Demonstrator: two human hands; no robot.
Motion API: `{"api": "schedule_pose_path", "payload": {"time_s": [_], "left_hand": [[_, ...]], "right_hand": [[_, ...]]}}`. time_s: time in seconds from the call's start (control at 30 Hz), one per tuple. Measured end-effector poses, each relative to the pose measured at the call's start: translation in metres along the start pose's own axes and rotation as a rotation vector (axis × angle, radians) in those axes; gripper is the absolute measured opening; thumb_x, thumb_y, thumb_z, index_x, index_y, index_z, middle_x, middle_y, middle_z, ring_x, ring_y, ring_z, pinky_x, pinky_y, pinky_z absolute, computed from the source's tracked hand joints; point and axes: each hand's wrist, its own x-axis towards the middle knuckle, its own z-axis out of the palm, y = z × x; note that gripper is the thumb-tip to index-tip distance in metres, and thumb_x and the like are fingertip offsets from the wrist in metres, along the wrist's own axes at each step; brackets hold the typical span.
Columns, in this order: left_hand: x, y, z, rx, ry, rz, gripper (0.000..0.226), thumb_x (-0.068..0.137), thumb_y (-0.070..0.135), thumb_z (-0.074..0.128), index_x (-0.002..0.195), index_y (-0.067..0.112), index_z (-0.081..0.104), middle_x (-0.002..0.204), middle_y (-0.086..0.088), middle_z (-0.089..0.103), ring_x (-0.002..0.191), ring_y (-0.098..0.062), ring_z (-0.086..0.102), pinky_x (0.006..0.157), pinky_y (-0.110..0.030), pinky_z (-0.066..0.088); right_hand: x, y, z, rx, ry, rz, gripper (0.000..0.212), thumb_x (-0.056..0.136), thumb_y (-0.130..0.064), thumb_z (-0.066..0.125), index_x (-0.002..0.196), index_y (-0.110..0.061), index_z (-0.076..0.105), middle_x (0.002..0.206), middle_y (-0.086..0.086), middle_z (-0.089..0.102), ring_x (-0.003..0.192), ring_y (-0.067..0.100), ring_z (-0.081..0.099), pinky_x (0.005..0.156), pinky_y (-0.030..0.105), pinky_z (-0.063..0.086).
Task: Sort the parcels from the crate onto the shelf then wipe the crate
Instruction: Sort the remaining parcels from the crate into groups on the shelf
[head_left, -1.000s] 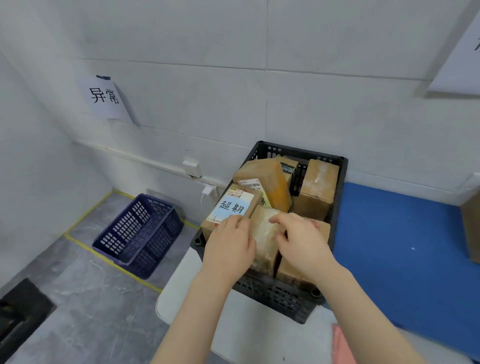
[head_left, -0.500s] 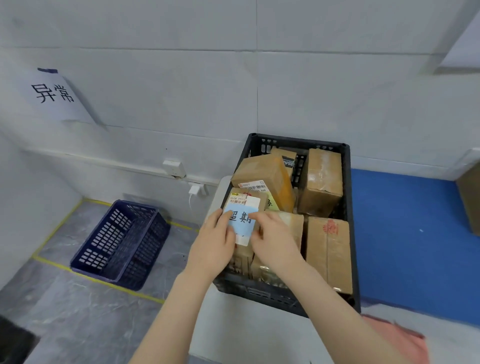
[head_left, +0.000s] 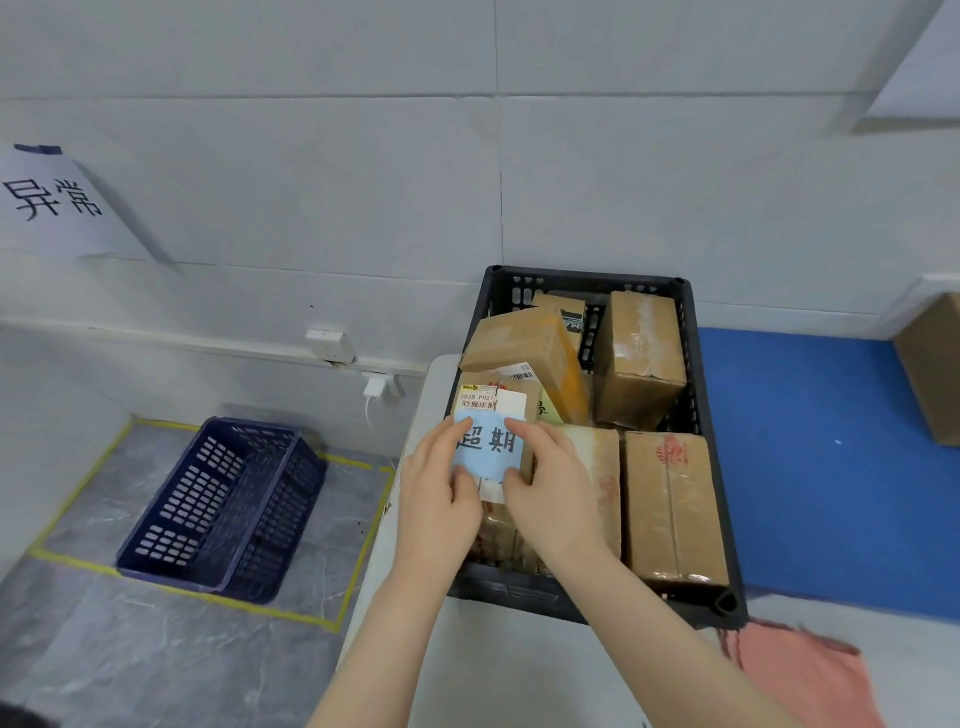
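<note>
Since a half-second ago our two hands have closed in on the parcel with the blue label (head_left: 487, 441) and raised it a little, so that its white shipping sticker now shows beyond our fingertips.

Well to the left of our fingers, on the floor, the blue basket (head_left: 218, 509) sits inside a yellow taped outline under a paper sign (head_left: 52, 202) on the wall; we judge it a marked spot for set-aside parcels, though we cannot be sure.

Our left hand (head_left: 441, 499) grips the parcel's left edge, thumb curled onto the label. Our right hand (head_left: 550, 488) grips the right edge the same way. We hold it from both sides, probably to lift it straight out of the tight packing.

The parcel is still in the black crate (head_left: 696, 415), at the near left corner. To the right of our fingers and beyond them, the other parcels (head_left: 670, 499) lie packed close.

Near our right forearm, a pink cloth (head_left: 800, 670) lies by the crate, likely for wiping.
</note>
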Motion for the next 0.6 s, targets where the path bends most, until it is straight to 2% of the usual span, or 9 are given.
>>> {"api": "schedule_pose_path", "payload": {"time_s": [0.07,0.1,0.23,0.27,0.43,0.5,0.6], "left_hand": [[-0.002,0.009,-0.005,0.001,0.001,0.023,0.055,0.091,-0.002,0.047,0.133,0.033,0.047,0.141,0.012,0.044,0.119,-0.001,0.035,0.090,0.000,0.030],[-0.003,0.015,-0.008,0.001,0.001,0.039,0.055,0.091,-0.002,0.047,0.134,0.033,0.046,0.142,0.012,0.043,0.118,-0.001,0.035,0.090,0.000,0.031],[-0.004,0.049,-0.023,0.015,0.027,0.127,0.053,0.092,0.002,0.048,0.135,0.031,0.045,0.145,0.014,0.040,0.120,-0.005,0.033,0.094,-0.028,0.047],[-0.004,0.060,-0.026,0.009,0.042,0.155,0.052,0.092,0.003,0.048,0.136,0.031,0.046,0.144,0.016,0.040,0.121,-0.004,0.033,0.094,-0.030,0.047],[-0.010,0.109,-0.019,-0.088,0.081,0.323,0.047,0.090,0.015,0.044,0.131,0.038,0.047,0.139,0.024,0.040,0.127,0.004,0.032,0.093,-0.023,0.046],[-0.017,0.116,-0.002,-0.116,0.052,0.331,0.044,0.092,0.017,0.046,0.132,0.036,0.048,0.140,0.024,0.038,0.128,0.004,0.032,0.092,-0.017,0.046],[-0.026,0.114,0.022,-0.127,-0.061,0.281,0.038,0.096,0.018,0.050,0.132,0.031,0.051,0.140,0.023,0.035,0.131,0.004,0.030,0.099,-0.015,0.042]], "right_hand": [[-0.004,-0.003,-0.006,0.083,0.018,-0.024,0.048,0.089,-0.005,0.059,0.128,-0.032,0.052,0.139,-0.007,0.043,0.124,0.006,0.044,0.078,0.007,0.050],[-0.006,-0.006,-0.011,0.131,0.025,-0.040,0.047,0.089,-0.004,0.059,0.125,-0.033,0.053,0.137,-0.007,0.044,0.122,0.005,0.046,0.081,0.012,0.053],[-0.012,-0.021,-0.040,0.217,0.056,-0.127,0.045,0.087,-0.006,0.062,0.119,-0.037,0.056,0.133,-0.013,0.042,0.115,0.001,0.046,0.079,0.012,0.053],[-0.013,-0.024,-0.049,0.244,0.062,-0.149,0.046,0.087,-0.007,0.063,0.120,-0.038,0.055,0.132,-0.015,0.041,0.116,0.002,0.046,0.077,0.012,0.054],[-0.026,-0.025,-0.106,0.327,0.153,-0.220,0.040,0.087,-0.014,0.065,0.116,-0.042,0.060,0.130,-0.024,0.041,0.120,0.001,0.046,0.069,0.012,0.054],[-0.029,-0.016,-0.123,0.254,0.185,-0.207,0.036,0.087,-0.018,0.064,0.115,-0.041,0.061,0.130,-0.025,0.041,0.118,0.001,0.048,0.070,0.011,0.054],[-0.032,0.003,-0.134,0.085,0.191,-0.144,0.034,0.091,-0.020,0.058,0.120,-0.037,0.059,0.130,-0.022,0.038,0.116,0.004,0.048,0.074,0.011,0.053]]}}
